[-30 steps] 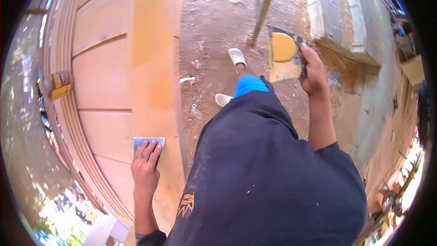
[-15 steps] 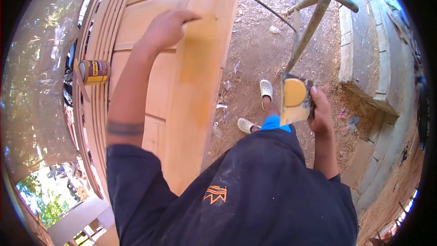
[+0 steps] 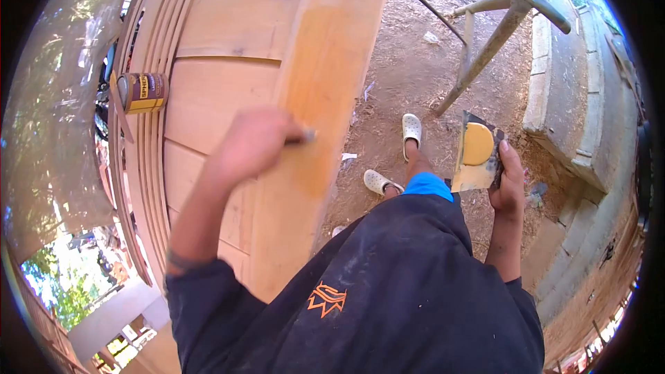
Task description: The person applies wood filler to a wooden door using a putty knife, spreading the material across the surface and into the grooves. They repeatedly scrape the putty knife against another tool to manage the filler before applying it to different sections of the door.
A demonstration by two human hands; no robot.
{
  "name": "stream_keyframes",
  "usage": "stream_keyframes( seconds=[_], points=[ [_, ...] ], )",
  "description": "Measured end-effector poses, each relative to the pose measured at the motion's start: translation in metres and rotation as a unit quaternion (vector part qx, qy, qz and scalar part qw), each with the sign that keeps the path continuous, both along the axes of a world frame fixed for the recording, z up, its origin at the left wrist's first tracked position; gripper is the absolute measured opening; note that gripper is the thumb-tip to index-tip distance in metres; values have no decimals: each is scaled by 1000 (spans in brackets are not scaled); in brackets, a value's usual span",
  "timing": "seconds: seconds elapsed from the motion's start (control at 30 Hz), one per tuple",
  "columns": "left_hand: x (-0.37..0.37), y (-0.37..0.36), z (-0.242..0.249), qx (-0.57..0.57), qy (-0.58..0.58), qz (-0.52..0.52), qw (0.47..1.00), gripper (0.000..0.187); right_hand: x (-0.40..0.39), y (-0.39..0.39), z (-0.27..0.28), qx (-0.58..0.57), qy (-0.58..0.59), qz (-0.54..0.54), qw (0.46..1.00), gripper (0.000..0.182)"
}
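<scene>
My left hand (image 3: 253,145), blurred by motion, is closed around a small putty scraper (image 3: 305,137) whose exact shape is smeared. It hovers over or touches the side rail of a wooden door (image 3: 287,201); contact cannot be told. An orange-yellow smear of filler (image 3: 322,69) runs along that rail. Off to the right, my right hand (image 3: 509,180) grips the edge of a flat putty board (image 3: 471,179). A thick rounded lump of yellow putty (image 3: 478,144) sits on its face, and dark stains mark the side near my fingers.
A labelled tin (image 3: 144,93) lies on its side on stacked wooden strips (image 3: 149,166) at the left. A trestle (image 3: 485,45) stands on the littered ground past the door's edge. Low concrete blocks (image 3: 547,97) line the right side. My feet in pale clogs (image 3: 411,127) are below.
My left hand has swept down the rail toward my body, and the scraper now shows. The filler smear looks longer and more even. My right hand with the board has shifted slightly right.
</scene>
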State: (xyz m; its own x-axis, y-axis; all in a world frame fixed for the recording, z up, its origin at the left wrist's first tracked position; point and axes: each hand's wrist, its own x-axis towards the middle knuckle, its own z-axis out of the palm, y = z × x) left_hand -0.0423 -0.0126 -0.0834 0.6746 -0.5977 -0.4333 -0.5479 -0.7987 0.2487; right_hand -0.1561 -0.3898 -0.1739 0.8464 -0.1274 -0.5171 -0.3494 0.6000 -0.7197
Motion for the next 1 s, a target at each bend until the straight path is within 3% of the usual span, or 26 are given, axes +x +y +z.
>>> stream_keyframes(
  seconds=[0.1,0.2,0.3,0.37,0.4,0.5,0.53,0.73,1.0],
  points=[
    [-75,19,13,4,27,69,997,36,0,-5,-4,-2,-8,-9,1000,30],
    [-90,30,26,58,133,73,987,35,1,-10,-3,23,-33,5,999,30],
    [-28,33,30,-128,82,230,961,39,7,-6,5,20,-26,-11,999,29],
    [37,17,27,-290,39,362,885,36,9,-8,7,24,-34,-3,999,28],
    [70,3,33,-269,-54,332,903,36,9,-9,7,24,-40,1,999,28],
    [156,-11,8,-278,-151,372,873,35,10,-18,7,6,-34,-12,999,29],
    [173,-17,0,-312,-142,396,852,35,10,-21,7,-3,-27,-21,999,30],
    [210,-37,-11,-263,-90,439,854,34,21,-33,3,2,-10,-51,999,30],
    [231,-56,-11,-186,9,404,896,25,50,-33,12,23,-10,-35,999,28]
  ],
)
